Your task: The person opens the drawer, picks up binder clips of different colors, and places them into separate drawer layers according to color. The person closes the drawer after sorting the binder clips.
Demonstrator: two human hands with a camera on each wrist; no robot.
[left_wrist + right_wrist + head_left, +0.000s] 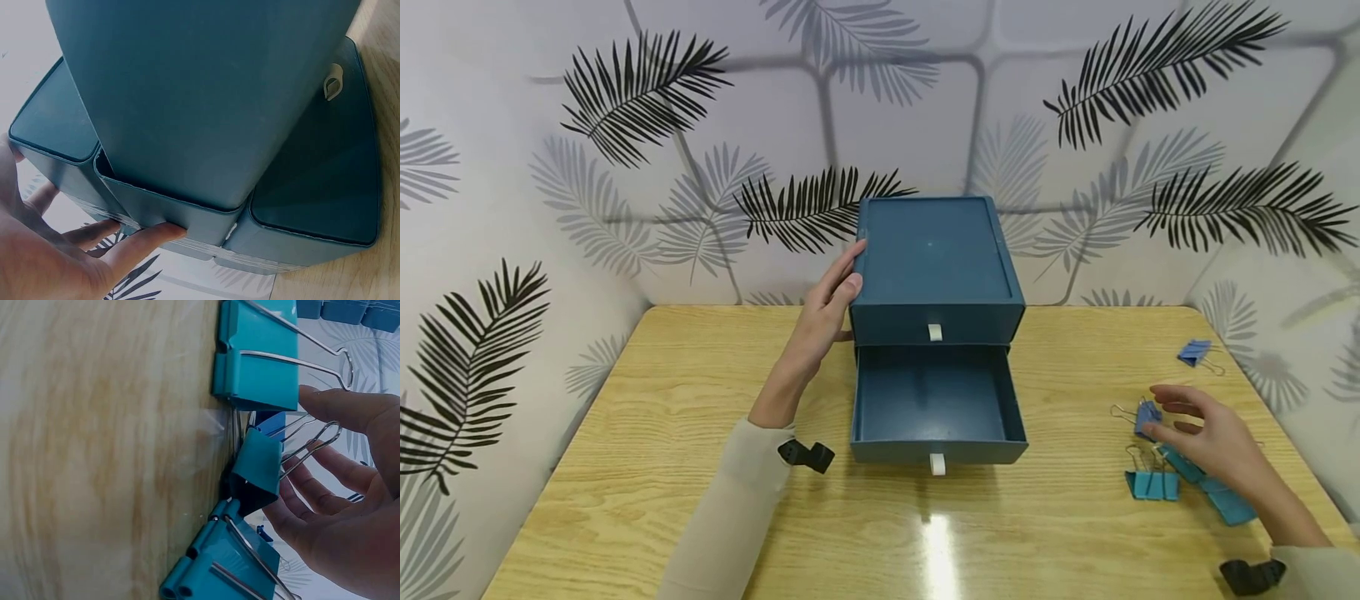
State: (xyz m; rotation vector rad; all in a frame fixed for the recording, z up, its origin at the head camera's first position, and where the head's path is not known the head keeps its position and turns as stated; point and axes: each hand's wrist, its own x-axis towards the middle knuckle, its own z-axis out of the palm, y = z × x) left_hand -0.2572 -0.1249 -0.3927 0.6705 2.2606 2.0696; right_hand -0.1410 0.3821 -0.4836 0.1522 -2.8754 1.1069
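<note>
A dark blue drawer box stands at the table's back middle. Its pulled-out drawer shows a bare inside; in the left wrist view this is the middle one. My left hand rests against the box's left side, fingers mostly straight. On the right, my right hand hovers at a blue-purple binder clip, thumb and fingers spread about it without a visible grip. Teal binder clips lie just below that hand, and in the right wrist view one teal clip partly hides the blue one.
Another blue binder clip lies farther back, near the right table edge. The wooden table meets a leaf-patterned backdrop behind the box. White pull tabs stick out from the drawer fronts.
</note>
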